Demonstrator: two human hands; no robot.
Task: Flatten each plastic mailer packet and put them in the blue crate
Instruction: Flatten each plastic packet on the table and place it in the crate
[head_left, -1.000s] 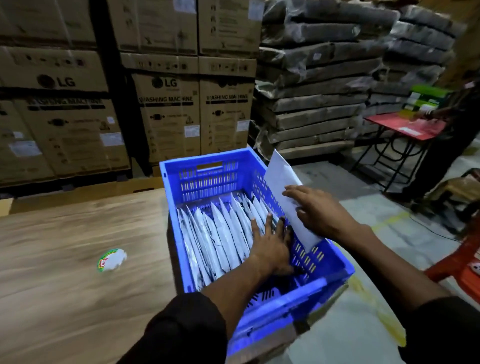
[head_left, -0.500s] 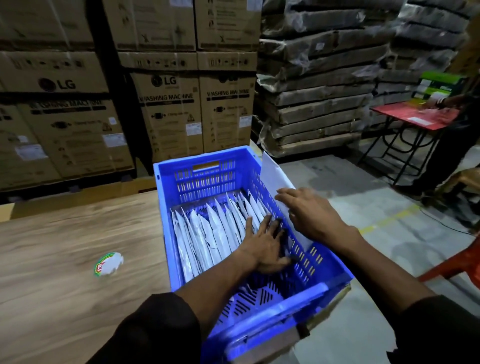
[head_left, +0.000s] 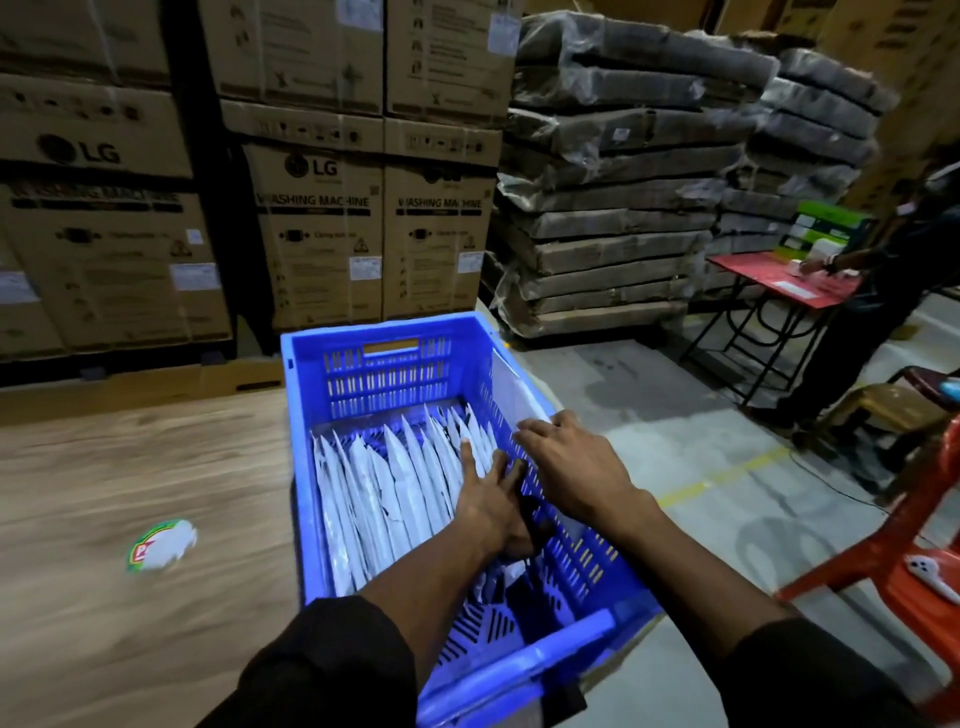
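A blue crate (head_left: 379, 328) stands at the right edge of a wooden table (head_left: 130, 467). Inside it, several flat white mailers (head_left: 395, 483) stand on edge in a row. My left hand (head_left: 493, 499) is inside the crate, fingers spread, pressing against the right end of that row. One more white mailer (head_left: 511, 387) is slid down along the crate's inner right wall. My right hand (head_left: 576, 467) lies over the right rim on top of this mailer; its lower part is hidden by my hands.
A torn round sticker (head_left: 161, 545) lies on the table left of the crate. Stacked cardboard boxes (head_left: 317, 228) and wrapped bundles (head_left: 613, 182) stand behind. At right are a red folding table (head_left: 779, 280), a person (head_left: 893, 291), a stool (head_left: 893, 410) and an orange chair (head_left: 909, 561).
The mailer in my right hand has gone from sticking up above the rim to sitting low against the inner right wall. My left hand stays pressed on the row.
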